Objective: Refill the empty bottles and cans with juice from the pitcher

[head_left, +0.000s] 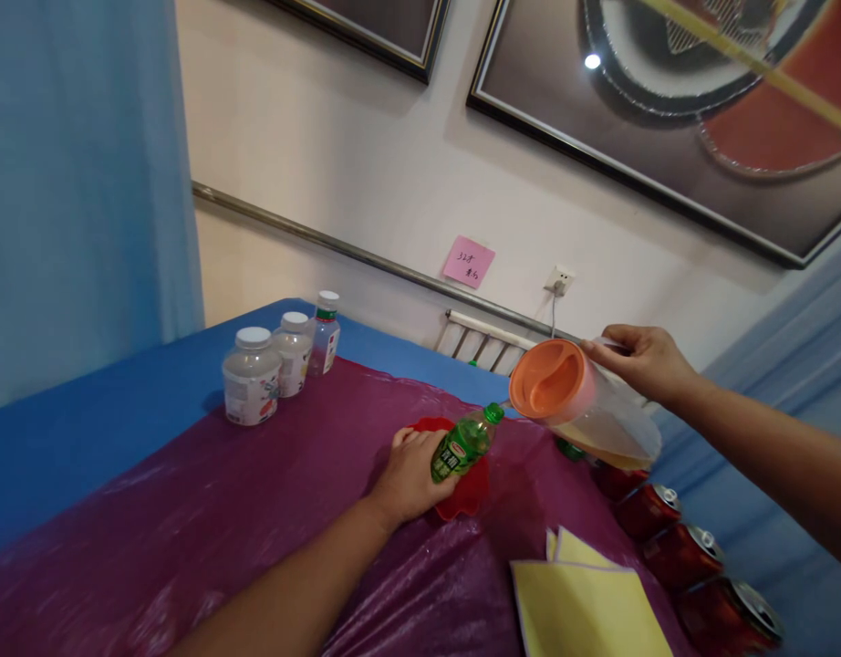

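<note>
My left hand (pixel 413 474) is wrapped round a green plastic bottle (pixel 463 443), which stands tilted in the view over a red dish (pixel 473 488). My right hand (pixel 646 362) grips the handle of a clear pitcher (pixel 608 420) with an orange lid (pixel 548 377). The pitcher is tipped to the left, and a pale brownish liquid lies along its lower side. Its lid end is close to the bottle's mouth; I cannot tell whether they touch or whether liquid is flowing.
Clear bottles with white caps (pixel 253 379) stand at the back left. Several red cans (pixel 680 552) line the right side, beside yellow cloths (pixel 591 607). A purple plastic sheet (pixel 256 511) covers the blue tabletop (pixel 153 383). The wall has a socket (pixel 559 279) with a plug.
</note>
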{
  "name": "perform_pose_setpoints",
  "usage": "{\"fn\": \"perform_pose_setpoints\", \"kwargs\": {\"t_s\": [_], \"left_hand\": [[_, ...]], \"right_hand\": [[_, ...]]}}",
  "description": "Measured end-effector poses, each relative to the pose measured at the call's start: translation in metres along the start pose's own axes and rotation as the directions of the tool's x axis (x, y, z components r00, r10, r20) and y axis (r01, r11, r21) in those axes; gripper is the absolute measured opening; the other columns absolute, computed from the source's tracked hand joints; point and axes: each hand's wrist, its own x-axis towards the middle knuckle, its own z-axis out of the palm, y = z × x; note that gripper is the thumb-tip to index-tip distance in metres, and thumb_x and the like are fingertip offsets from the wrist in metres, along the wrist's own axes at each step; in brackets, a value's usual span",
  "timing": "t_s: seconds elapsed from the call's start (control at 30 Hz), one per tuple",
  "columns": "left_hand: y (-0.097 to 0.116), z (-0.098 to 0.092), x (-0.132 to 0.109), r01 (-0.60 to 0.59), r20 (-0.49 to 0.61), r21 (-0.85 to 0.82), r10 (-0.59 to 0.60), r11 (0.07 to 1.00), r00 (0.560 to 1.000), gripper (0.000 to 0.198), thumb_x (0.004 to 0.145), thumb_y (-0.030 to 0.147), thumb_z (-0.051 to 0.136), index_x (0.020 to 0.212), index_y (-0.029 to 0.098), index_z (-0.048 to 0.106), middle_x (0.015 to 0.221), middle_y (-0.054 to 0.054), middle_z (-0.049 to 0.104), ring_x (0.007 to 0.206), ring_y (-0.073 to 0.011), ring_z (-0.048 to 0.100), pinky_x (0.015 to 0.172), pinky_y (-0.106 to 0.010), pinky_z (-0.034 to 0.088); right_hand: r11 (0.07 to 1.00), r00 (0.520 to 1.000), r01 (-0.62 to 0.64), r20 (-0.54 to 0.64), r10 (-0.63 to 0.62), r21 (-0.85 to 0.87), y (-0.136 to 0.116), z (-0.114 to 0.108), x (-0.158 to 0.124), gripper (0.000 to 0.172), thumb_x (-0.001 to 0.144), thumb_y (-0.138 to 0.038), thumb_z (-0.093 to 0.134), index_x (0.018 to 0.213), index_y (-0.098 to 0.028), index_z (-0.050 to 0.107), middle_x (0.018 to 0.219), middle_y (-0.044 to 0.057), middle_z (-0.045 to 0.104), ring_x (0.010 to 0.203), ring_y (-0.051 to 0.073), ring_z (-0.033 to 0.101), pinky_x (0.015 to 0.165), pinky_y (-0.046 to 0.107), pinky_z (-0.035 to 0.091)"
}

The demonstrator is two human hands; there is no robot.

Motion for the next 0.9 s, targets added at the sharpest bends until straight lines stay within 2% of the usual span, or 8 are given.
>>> {"fn": "perform_pose_setpoints", "kwargs": {"t_s": [0.6,0.9], "left_hand": [[0.0012,-0.0002,-0.0006,-0.003,-0.006,0.004,0.003,1.0,1.0,0.039,0.078,0.036,0.073,0.114,0.026,0.063,0.111,-0.005,0.074,0.109,-0.0296,0.066,0.11,-0.049,0.032],[0.0008,0.0007,-0.0007,0.002,0.008,0.007,-0.002,1.0,1.0,0.04,0.079,0.036,0.073,0.116,0.024,0.063,0.112,-0.006,0.074,0.11,-0.0302,0.066,0.111,-0.051,0.031]], "right_hand": [[1.0,1.0,-0.009,0.016,0.009,-0.01,0.0001,-0.0002,0.0002,0.061,0.076,-0.076,0.064,0.055,-0.024,0.039,0.054,-0.004,0.03,0.052,0.011,0.03,0.047,0.027,0.022],[1.0,1.0,-0.006,0.015,0.006,-0.03,-0.0012,-0.0008,0.0007,0.059,0.076,-0.071,0.064,0.055,-0.023,0.037,0.055,-0.005,0.028,0.052,0.01,0.028,0.047,0.026,0.02]]}}
